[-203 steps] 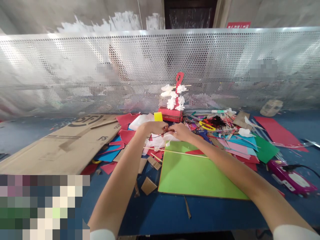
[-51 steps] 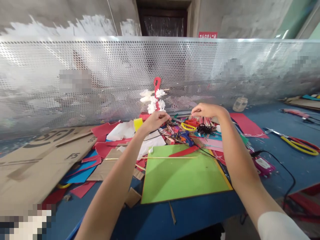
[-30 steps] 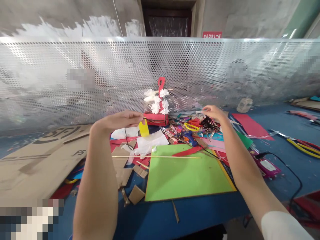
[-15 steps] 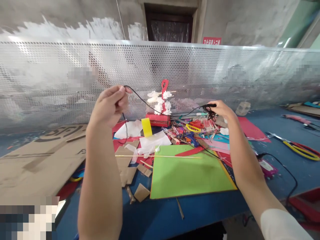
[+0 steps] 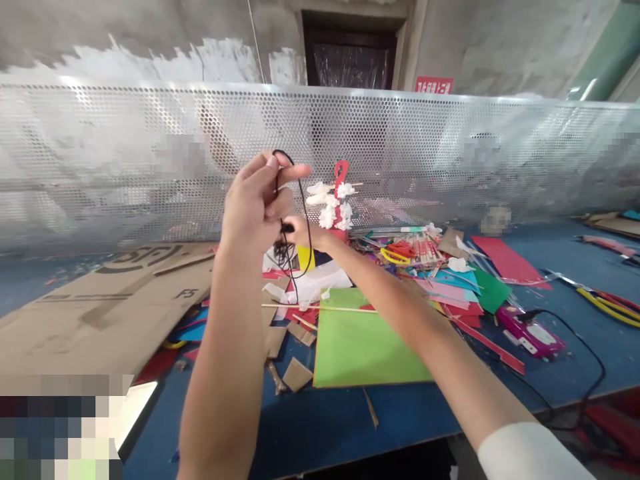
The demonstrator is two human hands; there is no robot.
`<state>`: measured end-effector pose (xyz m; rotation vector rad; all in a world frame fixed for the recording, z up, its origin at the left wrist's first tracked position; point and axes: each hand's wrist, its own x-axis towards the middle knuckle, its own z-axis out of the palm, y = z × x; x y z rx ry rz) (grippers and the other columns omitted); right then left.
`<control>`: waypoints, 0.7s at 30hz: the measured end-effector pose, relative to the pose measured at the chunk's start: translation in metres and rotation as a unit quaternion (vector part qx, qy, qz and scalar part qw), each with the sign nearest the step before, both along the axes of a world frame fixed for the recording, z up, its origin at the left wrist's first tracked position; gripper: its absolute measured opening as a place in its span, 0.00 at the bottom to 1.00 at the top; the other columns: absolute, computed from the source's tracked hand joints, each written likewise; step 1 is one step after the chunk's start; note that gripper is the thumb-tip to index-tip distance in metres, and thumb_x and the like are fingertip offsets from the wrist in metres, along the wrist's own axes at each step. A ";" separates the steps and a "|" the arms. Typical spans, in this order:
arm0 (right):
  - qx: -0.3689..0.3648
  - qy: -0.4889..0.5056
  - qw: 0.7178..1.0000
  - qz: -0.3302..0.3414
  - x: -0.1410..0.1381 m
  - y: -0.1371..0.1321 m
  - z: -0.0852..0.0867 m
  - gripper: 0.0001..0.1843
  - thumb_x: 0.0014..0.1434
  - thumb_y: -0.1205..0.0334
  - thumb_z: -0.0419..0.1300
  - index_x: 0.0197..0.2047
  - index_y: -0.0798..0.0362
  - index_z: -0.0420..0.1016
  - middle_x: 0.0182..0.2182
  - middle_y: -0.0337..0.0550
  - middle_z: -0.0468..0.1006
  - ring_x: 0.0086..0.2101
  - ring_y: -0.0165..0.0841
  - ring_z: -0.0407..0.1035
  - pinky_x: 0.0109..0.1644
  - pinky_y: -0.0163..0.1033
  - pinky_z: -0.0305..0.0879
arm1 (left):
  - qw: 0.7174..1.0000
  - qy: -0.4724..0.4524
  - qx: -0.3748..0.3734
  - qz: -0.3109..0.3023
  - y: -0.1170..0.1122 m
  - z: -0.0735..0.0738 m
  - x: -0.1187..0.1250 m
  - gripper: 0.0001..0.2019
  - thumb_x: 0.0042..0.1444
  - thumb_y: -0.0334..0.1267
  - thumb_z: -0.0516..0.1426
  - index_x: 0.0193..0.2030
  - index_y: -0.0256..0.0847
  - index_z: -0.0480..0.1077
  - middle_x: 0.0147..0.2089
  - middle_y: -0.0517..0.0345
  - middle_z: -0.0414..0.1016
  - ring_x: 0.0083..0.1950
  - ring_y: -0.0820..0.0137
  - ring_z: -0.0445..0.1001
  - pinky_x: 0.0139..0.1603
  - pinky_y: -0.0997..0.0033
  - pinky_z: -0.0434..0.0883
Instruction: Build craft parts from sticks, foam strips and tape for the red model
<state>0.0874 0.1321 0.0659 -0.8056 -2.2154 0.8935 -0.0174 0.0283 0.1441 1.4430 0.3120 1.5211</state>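
A thin black cord (image 5: 311,230) loops between my two raised hands over the cluttered table. My left hand (image 5: 260,193) pinches it at the top, with the index finger stretched out to the right. Behind and just below, my right hand (image 5: 303,232) grips the bunched part of the same cord, and its fingers are partly covered by the left hand. Beyond them stands a red paper swan-like figure (image 5: 341,175) with white crumpled flowers (image 5: 329,217) on it. Under my right forearm lies a sheet of green paper (image 5: 365,353), with a thin wooden stick (image 5: 300,307) across its far edge.
Flattened cardboard (image 5: 105,327) covers the left side. Paper scraps and a pair of yellow-handled scissors (image 5: 396,253) crowd the middle. On the right lie a purple device (image 5: 530,333) with a black cable and large scissors (image 5: 607,303). A perforated metal screen (image 5: 425,147) bounds the back.
My right hand has swung left, from the far side of the scraps to beside my left hand. The stretched cord now hangs in a loop. The view has shifted slightly.
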 end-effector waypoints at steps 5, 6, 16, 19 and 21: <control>-0.063 -0.048 0.995 0.055 -0.003 -0.016 -0.012 0.20 0.60 0.61 0.63 0.55 0.51 0.75 0.38 0.38 0.83 0.43 0.33 0.71 0.48 0.35 0.70 | 0.994 0.010 -0.050 0.098 0.027 -0.021 0.002 0.08 0.66 0.43 0.53 0.40 0.43 0.67 0.52 0.56 0.79 0.19 0.81 0.51 0.18 0.73 0.50; -0.082 -0.045 0.994 0.062 0.005 -0.018 -0.016 0.19 0.61 0.59 0.62 0.55 0.52 0.74 0.39 0.41 0.83 0.44 0.34 0.72 0.48 0.36 0.70 | 0.992 0.010 -0.053 0.111 0.037 -0.029 0.001 0.09 0.66 0.45 0.52 0.41 0.44 0.68 0.53 0.55 0.79 0.19 0.80 0.53 0.19 0.73 0.52; -0.305 0.106 0.936 0.142 0.087 -0.075 -0.081 0.17 0.63 0.50 0.64 0.42 0.58 0.77 0.25 0.38 0.73 0.26 0.25 0.66 0.34 0.31 0.64 | 0.962 -0.034 -0.170 0.209 0.117 -0.091 -0.020 0.09 0.66 0.43 0.45 0.36 0.44 0.59 0.29 0.62 0.69 0.19 0.78 0.49 0.22 0.73 0.54; -0.294 0.078 0.944 0.126 0.123 -0.093 -0.081 0.18 0.67 0.50 0.59 0.44 0.57 0.76 0.22 0.33 0.66 0.20 0.23 0.56 0.24 0.30 0.54 | 0.935 -0.050 -0.211 0.280 0.120 -0.099 -0.051 0.09 0.66 0.35 0.40 0.32 0.43 0.49 0.23 0.67 0.57 0.18 0.77 0.44 0.22 0.73 0.50; -0.289 0.085 0.949 0.090 0.153 -0.102 -0.075 0.18 0.68 0.49 0.57 0.46 0.57 0.76 0.22 0.32 0.62 0.20 0.24 0.51 0.22 0.30 0.48 | 0.927 0.005 -0.209 0.310 0.119 -0.105 -0.077 0.11 0.66 0.35 0.37 0.31 0.43 0.42 0.20 0.70 0.44 0.18 0.76 0.38 0.22 0.71 0.46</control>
